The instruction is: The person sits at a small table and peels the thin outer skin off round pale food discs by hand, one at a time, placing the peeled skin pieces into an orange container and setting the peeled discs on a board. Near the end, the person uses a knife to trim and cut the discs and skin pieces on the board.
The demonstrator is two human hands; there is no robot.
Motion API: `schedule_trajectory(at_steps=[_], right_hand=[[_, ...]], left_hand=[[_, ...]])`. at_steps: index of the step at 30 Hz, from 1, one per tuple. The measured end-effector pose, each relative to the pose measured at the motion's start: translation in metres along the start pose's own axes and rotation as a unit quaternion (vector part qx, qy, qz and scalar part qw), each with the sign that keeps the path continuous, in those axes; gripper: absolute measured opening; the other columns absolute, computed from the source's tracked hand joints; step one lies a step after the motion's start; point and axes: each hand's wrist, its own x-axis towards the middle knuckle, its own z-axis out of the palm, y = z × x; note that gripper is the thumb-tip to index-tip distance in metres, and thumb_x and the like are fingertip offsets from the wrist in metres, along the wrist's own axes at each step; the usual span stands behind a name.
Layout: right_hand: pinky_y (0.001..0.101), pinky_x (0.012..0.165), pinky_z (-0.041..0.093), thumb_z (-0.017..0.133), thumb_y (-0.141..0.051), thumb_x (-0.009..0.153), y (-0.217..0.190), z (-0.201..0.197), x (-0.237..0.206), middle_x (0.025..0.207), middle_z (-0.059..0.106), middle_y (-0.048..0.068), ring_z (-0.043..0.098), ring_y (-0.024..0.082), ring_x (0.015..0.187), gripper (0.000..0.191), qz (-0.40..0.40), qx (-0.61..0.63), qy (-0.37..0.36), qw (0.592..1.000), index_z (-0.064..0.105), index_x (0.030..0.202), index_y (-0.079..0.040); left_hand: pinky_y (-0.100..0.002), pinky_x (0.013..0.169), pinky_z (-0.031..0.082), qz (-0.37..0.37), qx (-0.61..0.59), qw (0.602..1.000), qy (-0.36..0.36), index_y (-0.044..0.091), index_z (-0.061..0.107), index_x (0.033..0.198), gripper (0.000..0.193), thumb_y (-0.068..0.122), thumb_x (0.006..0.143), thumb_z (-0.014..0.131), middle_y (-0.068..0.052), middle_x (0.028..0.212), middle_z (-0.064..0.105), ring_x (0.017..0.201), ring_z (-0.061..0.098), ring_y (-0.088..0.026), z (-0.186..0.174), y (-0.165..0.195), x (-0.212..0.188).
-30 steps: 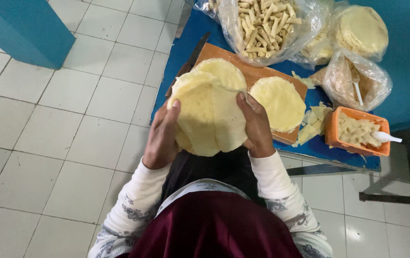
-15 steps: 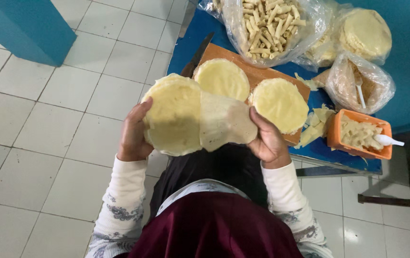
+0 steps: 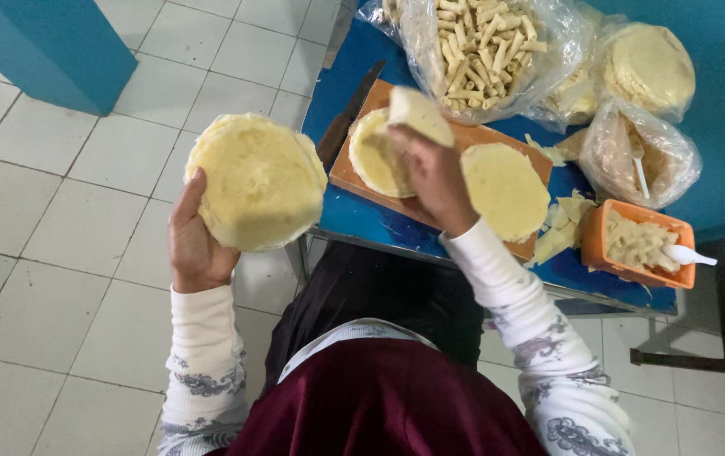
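Pale yellow round wrappers (image 3: pixel 257 181), pale yellow sheets on a brown wooden board (image 3: pixel 354 173), bright blue tabletop (image 3: pixel 341 84). Orange tub (image 3: pixel 603 232) with pale strips and a white spoon (image 3: pixel 687 253), clear bags (image 3: pixel 480 51) of beige sticks. White sleeves (image 3: pixel 202 355) with grey floral print, maroon cloth (image 3: pixel 379 405), off-white tiled floor (image 3: pixel 58 253), teal wall piece (image 3: pixel 50 42).

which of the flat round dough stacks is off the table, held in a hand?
The stack in the left hand, held out over the tiled floor. The other two rounds lie on the wooden board.
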Motion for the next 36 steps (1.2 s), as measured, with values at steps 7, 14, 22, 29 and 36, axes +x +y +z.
schedule_trajectory(at_steps=[7,14,22,29,36], right_hand=[[0.0488,0.119,0.039,0.061,-0.005,0.098,0.002,0.028,-0.032,0.150,0.057,0.017,0.049,0.035,0.144,0.046,-0.122,-0.140,-0.017,0.982,0.059,0.144,-0.005],[0.0524,0.118,0.035,0.061,-0.012,0.099,-0.008,0.026,-0.041,0.155,0.049,0.020,0.045,0.040,0.146,0.052,-0.129,-0.168,-0.032,0.977,0.050,0.149,-0.003],[0.0405,0.113,0.051,0.068,-0.023,0.105,-0.077,-0.034,-0.034,0.140,0.062,0.014,0.062,0.032,0.134,0.035,-0.113,0.023,0.047,0.992,0.062,0.137,-0.008],[0.0381,0.092,0.054,0.080,-0.011,0.090,-0.112,-0.023,-0.041,0.111,0.066,0.011,0.067,0.028,0.106,0.024,-0.088,-0.003,0.100,0.991,0.068,0.109,-0.004],[0.0256,0.084,0.055,0.068,-0.003,0.100,-0.082,-0.037,-0.050,0.106,0.071,0.006,0.068,0.012,0.093,0.007,0.018,0.203,0.025,0.979,0.071,0.105,0.001]], left_hand=[[-0.046,0.120,0.046,0.029,-0.033,0.999,-0.027,0.002,0.037,0.158,0.058,0.039,0.113,0.037,-0.015,0.158,0.048,0.143,0.052,-0.031,0.003,-0.001,-0.004],[-0.047,0.118,0.045,0.011,-0.040,0.998,-0.054,0.005,0.034,0.161,0.073,0.056,0.110,0.024,-0.013,0.158,0.048,0.143,0.051,-0.032,0.018,-0.025,0.007],[-0.044,0.117,0.044,-0.017,-0.035,0.993,-0.109,0.003,0.033,0.159,0.077,0.060,0.108,0.021,-0.016,0.155,0.048,0.141,0.052,-0.030,0.068,-0.082,0.019],[-0.038,0.119,0.039,-0.033,-0.075,0.986,-0.144,0.009,0.028,0.161,0.067,0.054,0.111,0.026,-0.010,0.153,0.047,0.141,0.049,-0.023,0.099,-0.122,0.010],[-0.037,0.111,0.042,-0.036,0.028,0.984,-0.174,0.007,0.027,0.161,0.059,0.021,0.109,0.053,-0.009,0.149,0.049,0.136,0.050,-0.021,0.095,-0.130,0.005]])
